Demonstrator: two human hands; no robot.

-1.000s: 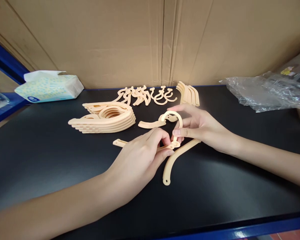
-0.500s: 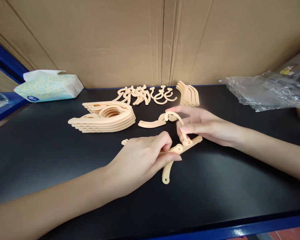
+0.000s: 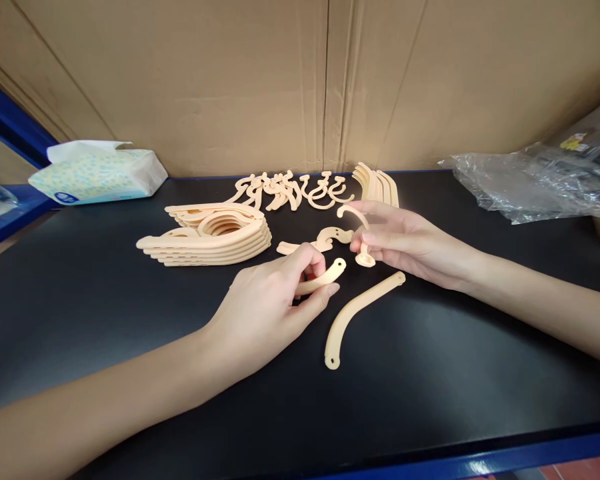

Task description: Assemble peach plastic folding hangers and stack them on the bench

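My left hand [image 3: 267, 300] is closed on a cream plastic hanger arm [image 3: 325, 277], its holed end sticking out past the thumb. Between the thumb and fingers of my right hand [image 3: 405, 240] is a cream hanger hook [image 3: 360, 223], upright with its round base downward and apart from the arm. Another curved hanger arm [image 3: 357, 308] with a hole at each end lies on the black table below both hands. Just beyond the hands rests a hanger piece with a curved centre [image 3: 333, 235], partly covered by my left hand.
A stack of folded hangers [image 3: 205, 240] stands to the left. Loose hooks [image 3: 285, 190] and a row of hanger arms [image 3: 377, 185] lie along the back by the cardboard wall. A tissue pack [image 3: 100, 172] is at far left, clear plastic bags [image 3: 515, 180] at right.
Both hands have moved up and away from the arm lying on the table. The hook in my right hand has lifted, and the arm in my left hand now points up and right.
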